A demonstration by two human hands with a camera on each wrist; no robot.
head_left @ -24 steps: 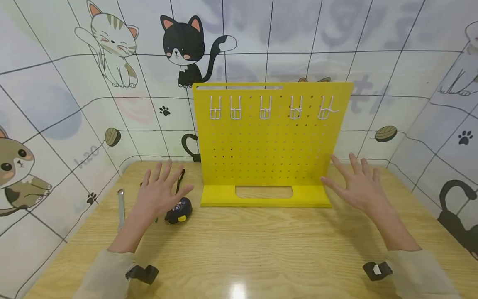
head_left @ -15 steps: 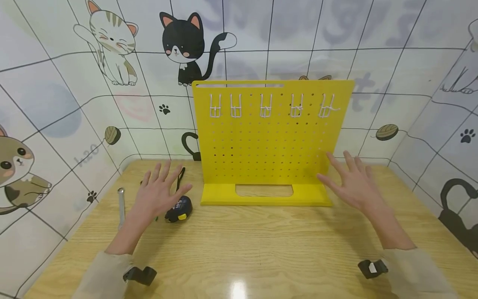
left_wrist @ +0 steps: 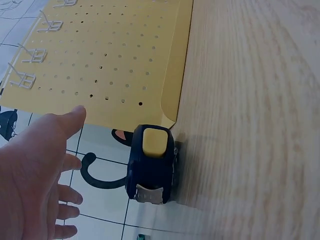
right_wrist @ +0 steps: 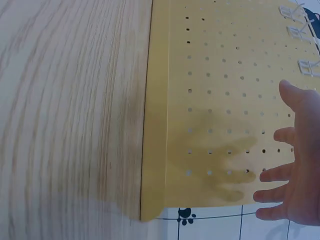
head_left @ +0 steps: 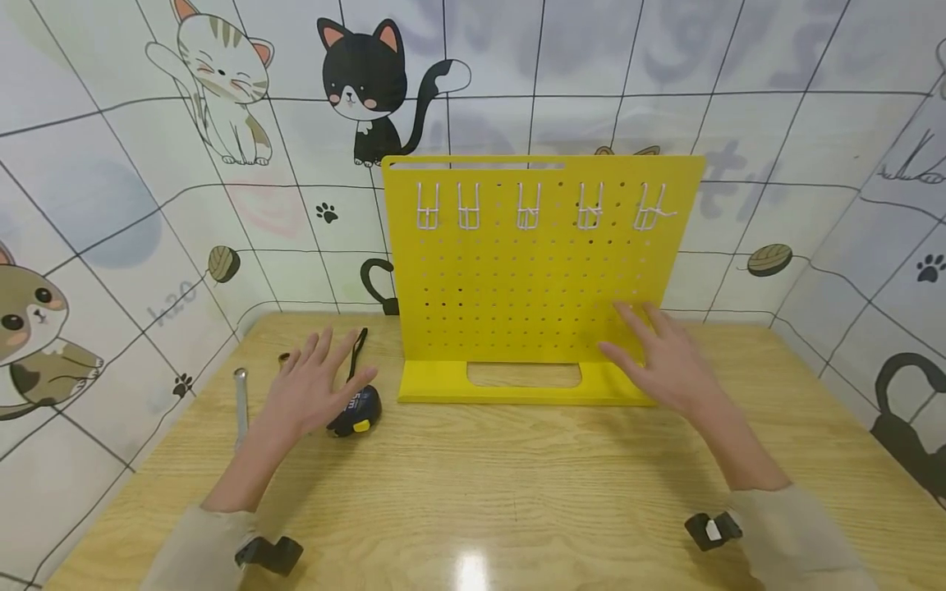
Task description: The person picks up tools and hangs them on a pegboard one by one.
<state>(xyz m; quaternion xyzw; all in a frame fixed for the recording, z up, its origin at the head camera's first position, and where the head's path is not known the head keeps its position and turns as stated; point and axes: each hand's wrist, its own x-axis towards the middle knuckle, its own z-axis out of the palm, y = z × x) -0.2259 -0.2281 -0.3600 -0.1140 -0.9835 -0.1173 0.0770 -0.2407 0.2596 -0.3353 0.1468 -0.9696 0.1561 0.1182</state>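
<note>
My left hand hovers with spread fingers over the left part of the table, holding nothing. Just right of it a dark blue tape measure with a yellow button and a black strap stands on the wood; the left wrist view shows this tape measure end-on, apart from the fingers. My right hand, fingers also spread, is in front of the lower right part of a yellow pegboard. Its shadow falls on the board in the right wrist view; nothing is in this hand. White wire hooks line the board's top.
A combination wrench lies on the wooden table left of my left forearm. Another metal ring end peeks out behind that hand, mostly hidden. Walls with printed cats enclose the table at the back and sides.
My right hand has moved left, from beside the pegboard's right edge to in front of its lower right part. The left hand has barely moved, staying by the tape measure.
</note>
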